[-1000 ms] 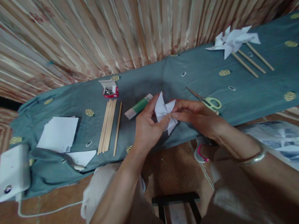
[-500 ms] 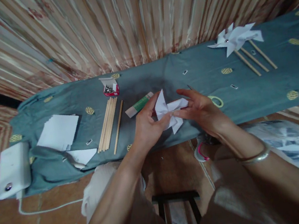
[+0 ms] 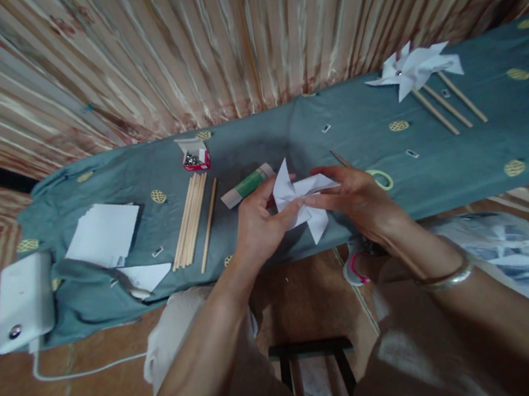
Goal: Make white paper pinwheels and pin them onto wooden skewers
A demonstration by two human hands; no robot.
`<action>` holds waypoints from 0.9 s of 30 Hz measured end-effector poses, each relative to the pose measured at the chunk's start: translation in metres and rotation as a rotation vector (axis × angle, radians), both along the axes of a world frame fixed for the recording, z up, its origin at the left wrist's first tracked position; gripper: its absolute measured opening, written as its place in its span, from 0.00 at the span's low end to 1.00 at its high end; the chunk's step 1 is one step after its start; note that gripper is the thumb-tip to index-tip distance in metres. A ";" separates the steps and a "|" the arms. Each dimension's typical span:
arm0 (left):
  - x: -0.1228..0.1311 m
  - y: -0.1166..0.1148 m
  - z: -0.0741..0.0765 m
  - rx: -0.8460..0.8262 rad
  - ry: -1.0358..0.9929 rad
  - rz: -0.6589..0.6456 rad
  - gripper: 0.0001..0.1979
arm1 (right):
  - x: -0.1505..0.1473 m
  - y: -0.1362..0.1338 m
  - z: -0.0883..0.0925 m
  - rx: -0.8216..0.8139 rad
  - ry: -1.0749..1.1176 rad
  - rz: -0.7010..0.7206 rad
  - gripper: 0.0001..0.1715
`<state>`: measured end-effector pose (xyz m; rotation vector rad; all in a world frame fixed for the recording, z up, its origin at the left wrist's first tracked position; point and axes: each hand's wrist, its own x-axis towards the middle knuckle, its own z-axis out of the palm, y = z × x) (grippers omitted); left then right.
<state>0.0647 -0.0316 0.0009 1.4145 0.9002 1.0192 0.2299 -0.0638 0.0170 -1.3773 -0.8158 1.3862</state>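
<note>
A folded white paper pinwheel (image 3: 316, 216) is held in front of me above the cloth, its pointed blades spreading up, right and down. My left hand (image 3: 259, 222) grips its left side, thumb on the paper's middle. From the right, my right hand (image 3: 359, 199) pinches it, the thumb close to the left thumb. Just left of the paper lies a green and white glue stick (image 3: 248, 184). Scissors with a pale yellow-green handle (image 3: 383, 179) lie partly hidden behind my right hand. Whether a pin is in the pinwheel cannot be seen.
Wooden sticks (image 3: 190, 220) and an open red box of pins (image 3: 195, 157) lie left of centre. Farther left are white paper squares (image 3: 102, 232) and a white power bank (image 3: 24, 299) with a cable. Finished pinwheels (image 3: 418, 69) on sticks lie at the back right.
The lower blade of the pinwheel has swung slightly down and right and looks wider. My right hand's fingers have drawn in onto the paper, and more of the scissors' tip shows.
</note>
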 end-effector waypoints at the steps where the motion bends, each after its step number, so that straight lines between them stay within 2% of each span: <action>1: 0.000 0.000 0.000 0.001 -0.001 -0.002 0.18 | -0.001 0.000 0.001 -0.006 0.007 0.002 0.32; 7: 0.000 0.001 0.001 -0.024 -0.034 -0.026 0.10 | -0.006 -0.001 0.003 -0.035 0.039 -0.028 0.25; 15: 0.001 0.001 0.002 -0.131 -0.068 -0.001 0.12 | -0.009 0.000 0.004 -0.044 0.101 -0.005 0.22; 27: 0.003 0.000 0.001 -0.249 -0.095 0.065 0.18 | -0.010 0.000 -0.004 -0.037 0.075 0.019 0.20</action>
